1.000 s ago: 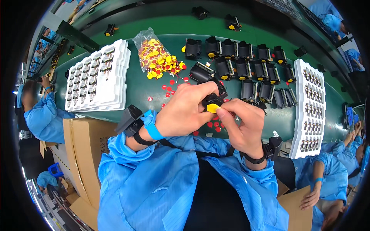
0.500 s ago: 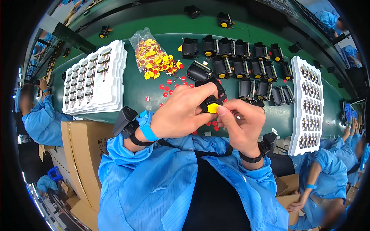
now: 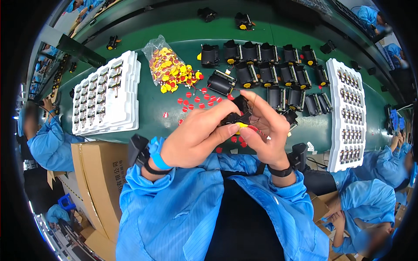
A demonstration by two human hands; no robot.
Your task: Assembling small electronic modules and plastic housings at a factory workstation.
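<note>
Above the near edge of the table, my left hand (image 3: 193, 135) is closed around a small black plastic housing (image 3: 233, 117). My right hand (image 3: 271, 138) grips the same part from the other side, its thumb close to my left thumb. Between the thumbs shows a yellow round tab (image 3: 241, 125) on the housing; my fingers cover part of it. A thin wire seems to run by the right fingers. Just beyond my hands lie scattered red discs (image 3: 202, 105) and a larger black housing (image 3: 221, 82) on its side.
A clear bag (image 3: 159, 52) spills yellow and red tabs at the back. Rows of black housings (image 3: 268, 74) stand right of centre. White trays of metal parts flank them, one stack at left (image 3: 130, 104), another (image 3: 333, 113) at right. A cardboard box (image 3: 93, 174) stands lower left. Co-workers sit both sides.
The housing has been turned in my hands, so less of the yellow tab shows. My right fingers have opened out upward behind it, and the left hand has shifted slightly nearer and to the left.
</note>
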